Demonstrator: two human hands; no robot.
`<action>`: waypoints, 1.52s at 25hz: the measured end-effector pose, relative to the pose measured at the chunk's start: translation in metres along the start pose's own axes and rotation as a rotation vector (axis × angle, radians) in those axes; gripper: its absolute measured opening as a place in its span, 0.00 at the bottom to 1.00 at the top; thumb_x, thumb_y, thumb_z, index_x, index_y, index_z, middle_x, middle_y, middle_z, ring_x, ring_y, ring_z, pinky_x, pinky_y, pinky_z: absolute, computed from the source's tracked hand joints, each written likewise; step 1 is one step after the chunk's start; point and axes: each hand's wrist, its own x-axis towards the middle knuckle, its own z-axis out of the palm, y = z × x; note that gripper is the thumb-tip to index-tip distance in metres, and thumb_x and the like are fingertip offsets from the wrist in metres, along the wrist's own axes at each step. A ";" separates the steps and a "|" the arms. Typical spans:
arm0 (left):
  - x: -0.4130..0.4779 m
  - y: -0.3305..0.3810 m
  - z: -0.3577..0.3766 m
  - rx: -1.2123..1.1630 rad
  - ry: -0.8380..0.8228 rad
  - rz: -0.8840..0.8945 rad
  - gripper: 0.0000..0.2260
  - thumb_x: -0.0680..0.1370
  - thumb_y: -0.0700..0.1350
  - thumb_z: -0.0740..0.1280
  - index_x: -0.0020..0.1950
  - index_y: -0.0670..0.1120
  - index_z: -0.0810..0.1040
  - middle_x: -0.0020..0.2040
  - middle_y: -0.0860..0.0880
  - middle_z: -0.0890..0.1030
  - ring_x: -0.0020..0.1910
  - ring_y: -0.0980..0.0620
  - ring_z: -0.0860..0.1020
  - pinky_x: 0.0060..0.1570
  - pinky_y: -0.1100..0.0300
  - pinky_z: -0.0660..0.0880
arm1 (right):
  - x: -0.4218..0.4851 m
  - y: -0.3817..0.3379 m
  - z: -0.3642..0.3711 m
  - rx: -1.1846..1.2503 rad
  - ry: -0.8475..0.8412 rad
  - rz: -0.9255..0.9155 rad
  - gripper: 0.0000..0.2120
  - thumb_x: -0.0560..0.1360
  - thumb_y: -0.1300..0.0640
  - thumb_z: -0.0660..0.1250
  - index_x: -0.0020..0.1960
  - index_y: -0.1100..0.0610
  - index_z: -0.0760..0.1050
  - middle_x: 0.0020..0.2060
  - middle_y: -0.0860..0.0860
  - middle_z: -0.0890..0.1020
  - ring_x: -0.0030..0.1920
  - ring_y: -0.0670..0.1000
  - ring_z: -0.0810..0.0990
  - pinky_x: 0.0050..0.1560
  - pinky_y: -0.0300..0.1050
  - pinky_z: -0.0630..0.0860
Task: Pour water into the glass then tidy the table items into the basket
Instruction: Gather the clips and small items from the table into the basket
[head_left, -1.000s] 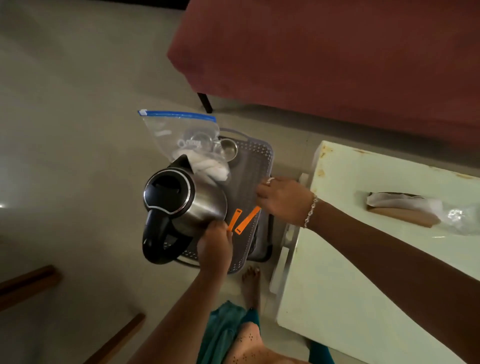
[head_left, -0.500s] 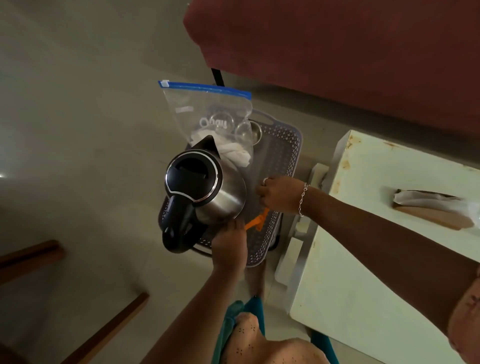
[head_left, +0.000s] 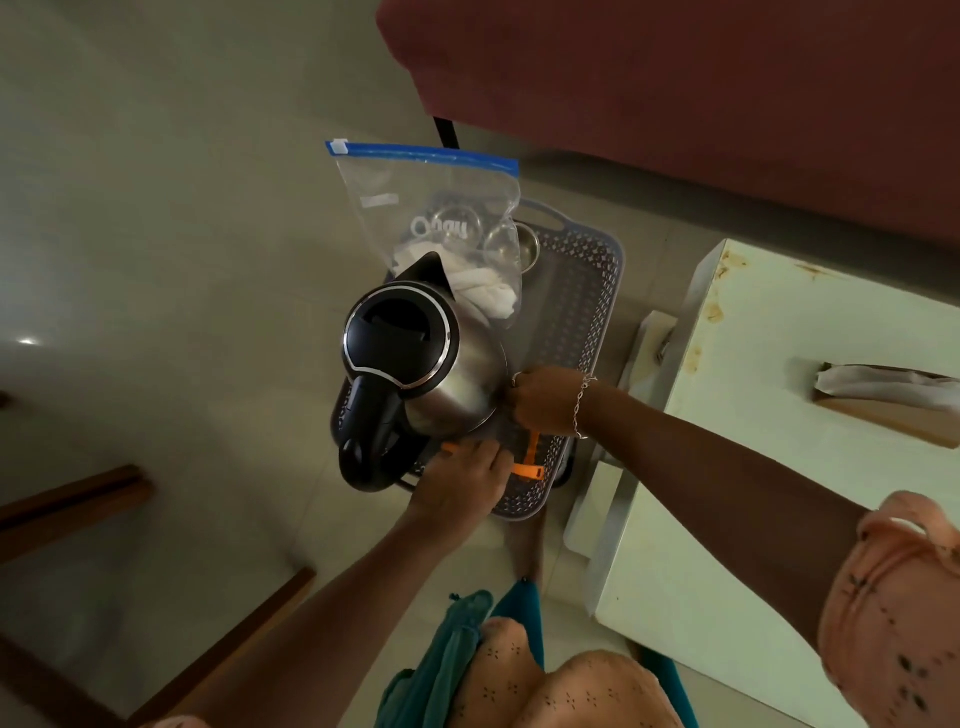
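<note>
A grey perforated basket (head_left: 582, 291) stands on the floor beside the table. A steel kettle (head_left: 457, 379) with a black lid and handle sits in its near half. Behind the kettle leans a clear zip bag (head_left: 431, 208) with glasses and a white cloth inside. My right hand (head_left: 545, 402) is curled against the kettle's right base, and an orange strip (head_left: 532, 447) hangs from under it. My left hand (head_left: 462, 478) lies over a second orange strip (head_left: 527, 470) at the basket's near end. Whether that hand grips the strip is hidden.
A pale green table (head_left: 779, 467) stands at the right with a wooden block and crumpled plastic (head_left: 883, 389) on it. A dark red bed or sofa (head_left: 675, 78) fills the top. Wooden furniture legs (head_left: 78, 499) lie at the lower left. My foot is just behind the basket.
My left hand has left the kettle's base and dropped onto the orange strip. My right hand has moved down with the orange strips against the kettle's right side. The camera has shifted.
</note>
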 end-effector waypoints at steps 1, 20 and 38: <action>-0.001 0.000 -0.002 -0.012 0.010 -0.033 0.08 0.59 0.43 0.73 0.36 0.48 0.78 0.30 0.51 0.78 0.28 0.53 0.77 0.20 0.64 0.71 | 0.002 -0.001 0.001 0.009 -0.003 0.012 0.12 0.76 0.65 0.56 0.49 0.65 0.77 0.51 0.59 0.81 0.53 0.61 0.76 0.53 0.53 0.73; 0.022 0.038 -0.038 -1.709 0.413 -1.040 0.07 0.75 0.32 0.64 0.47 0.43 0.76 0.43 0.47 0.81 0.44 0.55 0.82 0.47 0.60 0.80 | -0.061 -0.026 -0.026 0.830 0.581 0.289 0.06 0.72 0.62 0.68 0.48 0.58 0.80 0.44 0.55 0.83 0.47 0.56 0.79 0.45 0.45 0.72; 0.014 0.029 0.010 -0.876 -0.265 -0.990 0.15 0.75 0.34 0.59 0.61 0.40 0.73 0.60 0.41 0.75 0.59 0.45 0.74 0.58 0.56 0.70 | 0.011 -0.011 0.005 -0.052 -0.004 -0.093 0.09 0.75 0.65 0.59 0.48 0.64 0.78 0.51 0.59 0.81 0.53 0.61 0.77 0.49 0.52 0.76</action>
